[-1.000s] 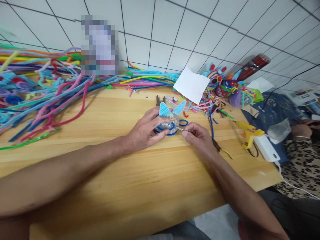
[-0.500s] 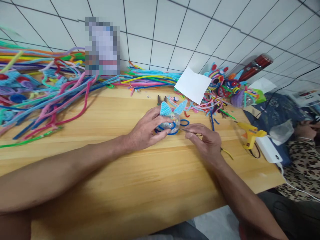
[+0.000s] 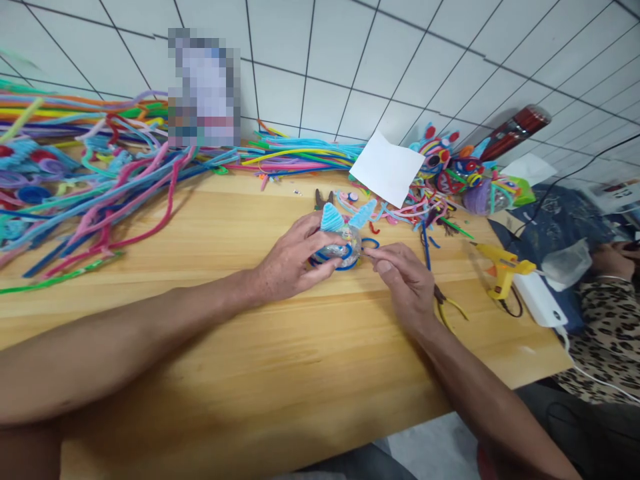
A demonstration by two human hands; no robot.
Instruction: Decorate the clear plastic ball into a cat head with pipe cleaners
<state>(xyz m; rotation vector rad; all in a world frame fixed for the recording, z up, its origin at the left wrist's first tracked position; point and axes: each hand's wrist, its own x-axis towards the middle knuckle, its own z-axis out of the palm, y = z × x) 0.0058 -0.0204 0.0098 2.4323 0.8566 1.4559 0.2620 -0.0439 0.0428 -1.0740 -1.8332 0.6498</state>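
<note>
My left hand (image 3: pixel 287 263) is closed around a clear plastic ball (image 3: pixel 355 243) with pale blue pipe-cleaner ears on top and dark blue pipe-cleaner curves on its front. The ball is held just above or on the wooden table; which one I cannot tell. My right hand (image 3: pixel 409 283) pinches a thin metal tool (image 3: pixel 367 253) whose tip is at the ball's right side. Most of the tool is hidden by my fingers. Behind that tip is a dark blue pipe-cleaner ring (image 3: pixel 370 243). Yellow-handled pliers (image 3: pixel 450 307) lie by my right wrist.
Pipe cleaners (image 3: pixel 125 180) heap at the left and along the tiled wall. White paper (image 3: pixel 386 170), decorated figures (image 3: pixel 450 163) and a red cylinder (image 3: pixel 517 133) are at the back right. A yellow glue gun (image 3: pixel 505 267) stands near a white box (image 3: pixel 540 300). A person's patterned sleeve (image 3: pixel 607 320) is at the right.
My right hand has shifted slightly left and its fingers now cover more of the thin tool. The pliers by my wrist show more fully. My left hand and the ball stay in place.
</note>
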